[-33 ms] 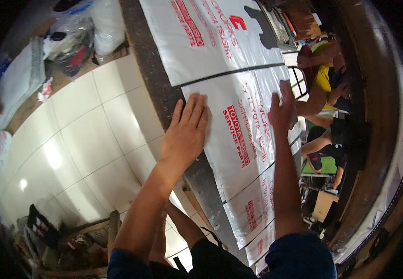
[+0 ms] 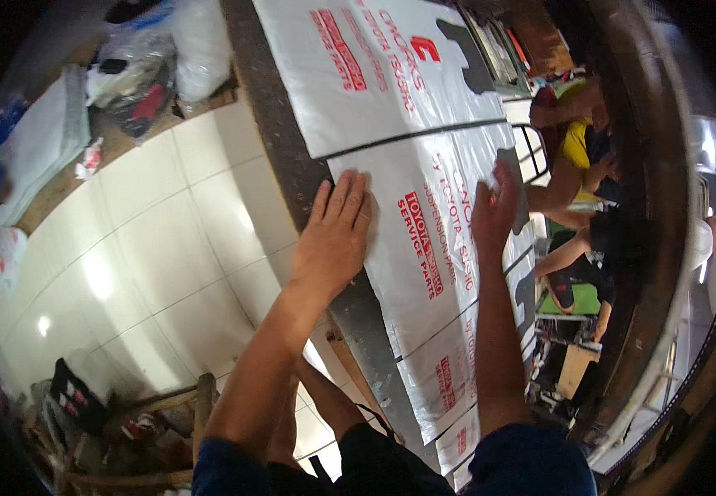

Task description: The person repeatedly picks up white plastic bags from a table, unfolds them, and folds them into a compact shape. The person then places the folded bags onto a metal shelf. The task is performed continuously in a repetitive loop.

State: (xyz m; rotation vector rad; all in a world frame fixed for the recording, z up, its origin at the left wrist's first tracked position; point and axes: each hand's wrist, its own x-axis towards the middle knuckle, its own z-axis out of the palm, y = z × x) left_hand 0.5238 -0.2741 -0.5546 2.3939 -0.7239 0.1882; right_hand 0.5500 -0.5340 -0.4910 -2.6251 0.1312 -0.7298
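Observation:
White glossy plastic sheets or bags point(image 2: 374, 91) with red print lie flat in a row along a dark bench point(image 2: 288, 165). Dark lines run between them. My left hand point(image 2: 333, 231) rests on the left edge of the middle sheet point(image 2: 403, 165), palm down and fingers stretched out. Near that sheet's right edge is my right hand point(image 2: 497, 211), fingers extended and slightly apart, nothing held. Whether its fingertips press on the plastic is hard to tell. A dark grey notched shape point(image 2: 467, 58) shows at the far sheet's right edge.
Left of the bench is a white tiled floor point(image 2: 184, 240). Clear plastic bags point(image 2: 139, 78) and a stack of pale sheets point(image 2: 44, 149) lie at the far left. Beyond the bench's right side, other people point(image 2: 577, 165) sit. A wooden frame with cluttered items point(image 2: 126, 438) stands near left.
My right hand has moved slightly left and nearer, showing more of the dark notched shape at the middle sheet's right edge. My left hand stays on its edge. The view has shifted a little.

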